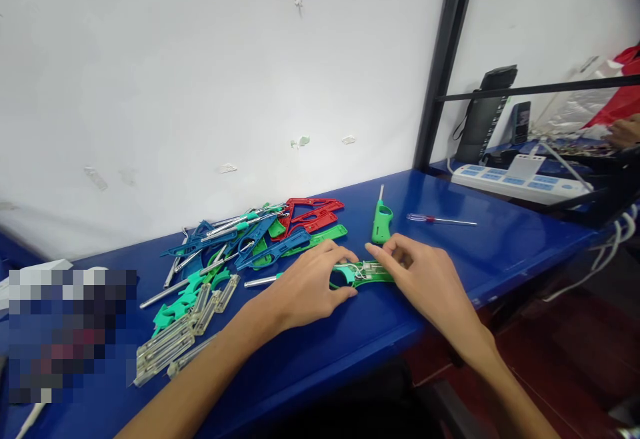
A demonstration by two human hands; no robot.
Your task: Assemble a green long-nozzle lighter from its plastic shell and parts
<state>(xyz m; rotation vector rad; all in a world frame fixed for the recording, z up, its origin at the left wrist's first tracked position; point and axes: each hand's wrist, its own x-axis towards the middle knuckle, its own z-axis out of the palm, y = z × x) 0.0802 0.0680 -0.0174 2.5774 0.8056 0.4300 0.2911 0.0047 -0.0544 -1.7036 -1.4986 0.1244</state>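
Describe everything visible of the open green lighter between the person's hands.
The open green lighter is a shell, plastic by its look, inside exposed: a mint-green piece at left, a pale wire, a clear part at right. It sits near the blue table's front edge. The left hand grips its left part; the right hand covers its right end. A silvery tube lines up beyond the left hand; the join is hidden.

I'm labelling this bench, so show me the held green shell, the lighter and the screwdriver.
Green shell point(375, 280): head view, on its lower edge.
Lighter point(381, 228): head view, on its green body.
Screwdriver point(432, 219): head view, where handle meets shaft.
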